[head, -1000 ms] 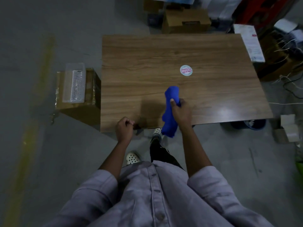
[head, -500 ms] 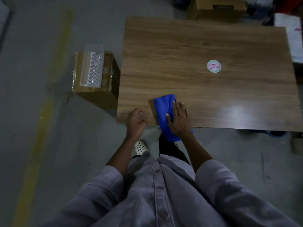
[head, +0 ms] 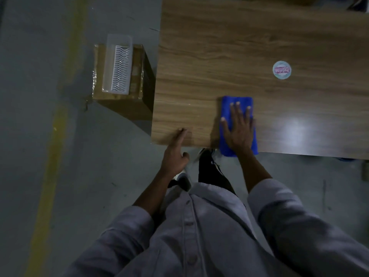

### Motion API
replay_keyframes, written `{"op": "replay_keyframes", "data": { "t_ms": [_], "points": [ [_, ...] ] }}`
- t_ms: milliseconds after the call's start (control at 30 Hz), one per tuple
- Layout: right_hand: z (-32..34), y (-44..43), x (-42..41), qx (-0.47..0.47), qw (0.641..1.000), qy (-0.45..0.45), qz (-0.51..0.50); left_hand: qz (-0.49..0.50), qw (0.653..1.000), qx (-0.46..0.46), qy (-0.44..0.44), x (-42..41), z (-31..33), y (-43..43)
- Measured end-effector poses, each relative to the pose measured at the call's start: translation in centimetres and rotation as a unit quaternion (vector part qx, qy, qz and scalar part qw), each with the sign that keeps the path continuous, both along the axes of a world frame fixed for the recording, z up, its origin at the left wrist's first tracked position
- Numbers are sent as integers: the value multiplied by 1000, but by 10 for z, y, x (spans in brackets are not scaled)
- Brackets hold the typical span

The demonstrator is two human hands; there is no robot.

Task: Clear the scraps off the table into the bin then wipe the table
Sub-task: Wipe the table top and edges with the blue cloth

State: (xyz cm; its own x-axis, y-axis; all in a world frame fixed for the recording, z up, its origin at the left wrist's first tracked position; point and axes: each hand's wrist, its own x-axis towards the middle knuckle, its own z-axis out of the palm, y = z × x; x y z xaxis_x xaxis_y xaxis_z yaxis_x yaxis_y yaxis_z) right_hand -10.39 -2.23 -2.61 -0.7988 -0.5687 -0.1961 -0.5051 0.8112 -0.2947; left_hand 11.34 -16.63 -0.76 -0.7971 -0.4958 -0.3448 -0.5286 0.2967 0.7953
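A blue cloth (head: 227,105) lies flat on the wooden table (head: 219,56) near its front edge, one end hanging over the edge. My right hand (head: 238,126) presses on the cloth with straight, spread fingers. My left hand (head: 174,152) is at the table's front left corner, a straight finger touching the top while the other fingers curl below the edge. A round sticker (head: 281,70) sits on the table to the right of the cloth.
A cardboard box (head: 137,80) with a white plastic tray (head: 117,64) on it stands on the floor just left of the table. A yellow line (head: 58,124) runs along the grey floor at the left. My legs and shoe are under the front edge.
The cloth went from bunched in my right hand to spread flat under my palm on the table. My left hand uncurled and now touches the table's corner. The view has moved closer.
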Motion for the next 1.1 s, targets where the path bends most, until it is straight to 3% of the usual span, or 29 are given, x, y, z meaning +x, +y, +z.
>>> {"op": "replay_keyframes", "data": {
  "t_ms": [100, 167, 200, 267, 333, 400, 433, 567, 700, 767, 833, 867, 933, 1000, 1100],
  "points": [
    [-1, -21, -2, -13, 975, 0, -220, -9, 1000, -18, 14, -1, -6, -1],
    [2, -53, 33, -37, 967, 28, -249, 18, 999, -17, 25, -8, -4, -2],
    [1, -68, 57, -47, 981, 26, -187, 51, 998, -1, 43, -11, -3, -1],
    [4, -92, 100, -45, 997, -16, 55, 173, 980, 15, 101, -18, 3, -2],
    [4, -95, 104, -50, 969, -47, 237, 334, 931, -62, 133, -26, 5, -14],
    [-4, -79, 77, -78, 954, -37, 289, 412, 894, -125, 119, -31, 4, -36],
    [-8, -66, 63, -83, 959, -24, 269, 417, 891, -137, 111, -33, 5, -48],
    [-4, -13, -15, -89, 995, 35, -2, 362, 916, -132, 112, -47, 5, -63],
    [7, -42, -53, -27, 973, -33, -227, 278, 948, -86, 131, -75, 13, -48],
    [9, -80, -25, -46, 980, -24, -194, 241, 959, -85, 123, -96, 12, -45],
    [10, -112, 12, -71, 992, -103, -6, 206, 966, -100, 118, -120, 9, -46],
    [8, -116, 22, -52, 982, -142, 111, 193, 968, -110, 116, -131, 9, -48],
    [0, -112, 8, -48, 954, -78, 285, 171, 969, -133, 120, -151, 10, -53],
    [-4, -105, -35, -66, 961, -47, 264, 150, 966, -158, 140, -170, 11, -60],
    [-2, -79, -111, -72, 995, 10, 61, 124, 965, -171, 157, -202, 9, -73]
  ]
}}
